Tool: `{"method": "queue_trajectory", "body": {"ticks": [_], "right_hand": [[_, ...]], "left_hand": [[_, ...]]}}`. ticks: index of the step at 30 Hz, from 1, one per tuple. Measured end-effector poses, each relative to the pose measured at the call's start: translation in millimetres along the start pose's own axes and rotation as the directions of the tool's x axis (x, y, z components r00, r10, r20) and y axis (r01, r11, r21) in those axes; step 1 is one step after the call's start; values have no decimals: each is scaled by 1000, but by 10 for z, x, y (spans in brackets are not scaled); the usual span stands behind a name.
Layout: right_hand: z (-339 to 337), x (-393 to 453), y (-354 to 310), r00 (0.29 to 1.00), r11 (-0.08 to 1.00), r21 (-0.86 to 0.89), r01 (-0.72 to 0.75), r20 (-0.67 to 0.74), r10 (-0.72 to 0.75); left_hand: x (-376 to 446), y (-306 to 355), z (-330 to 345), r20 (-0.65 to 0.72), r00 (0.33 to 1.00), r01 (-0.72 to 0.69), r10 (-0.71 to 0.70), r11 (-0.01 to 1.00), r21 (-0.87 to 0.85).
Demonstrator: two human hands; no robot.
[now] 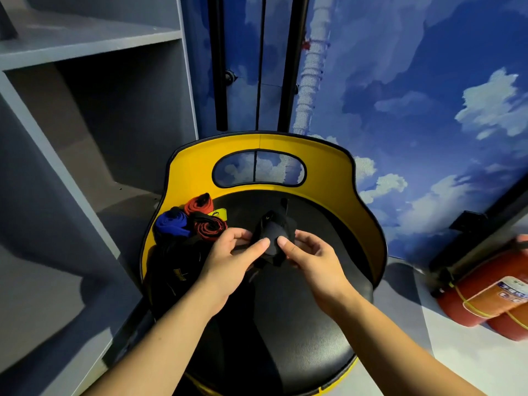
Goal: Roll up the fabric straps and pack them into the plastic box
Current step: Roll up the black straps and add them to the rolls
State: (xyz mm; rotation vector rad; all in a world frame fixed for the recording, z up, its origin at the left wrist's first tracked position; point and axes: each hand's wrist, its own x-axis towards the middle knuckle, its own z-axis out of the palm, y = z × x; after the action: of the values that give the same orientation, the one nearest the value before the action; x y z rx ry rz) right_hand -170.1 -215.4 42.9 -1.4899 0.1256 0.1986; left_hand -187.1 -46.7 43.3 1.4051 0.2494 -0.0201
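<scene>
Over the black seat (285,324), the left hand (228,261) and right hand (311,258) pinch the soft, light, floppy black strap (271,228) by its edges, so it should roll easily

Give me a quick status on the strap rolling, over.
Both hands, left and right, pinching black strap over chair seat. Red and blue rolls done, seat's left edge. Plastic box not in view.

A: Can any writing be read here?
B: No. The label (511,290) on the red fire extinguisher (483,295) carries print, but it is too blurred and small to read.
</scene>
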Motion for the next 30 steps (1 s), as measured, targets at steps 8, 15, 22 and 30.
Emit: {"method": "queue_trajectory", "body": {"ticks": [8,15,22,30], "right_hand": [[-54,-55,-68,989,994,106,0,148,-16],[-16,-67,-90,989,990,136,23,140,-42],[-87,-28,-81,970,990,23,140,197,-142],[-122,-8,8,965,969,-66,239,128,-230]], "left_hand": [[-39,-22,54,48,991,-136,129,966,218],[-39,-61,44,1,992,-122,125,969,217],[1,-16,-24,119,993,19,-15,999,-40],[2,-45,-27,90,996,-9,8,1000,7]]}}
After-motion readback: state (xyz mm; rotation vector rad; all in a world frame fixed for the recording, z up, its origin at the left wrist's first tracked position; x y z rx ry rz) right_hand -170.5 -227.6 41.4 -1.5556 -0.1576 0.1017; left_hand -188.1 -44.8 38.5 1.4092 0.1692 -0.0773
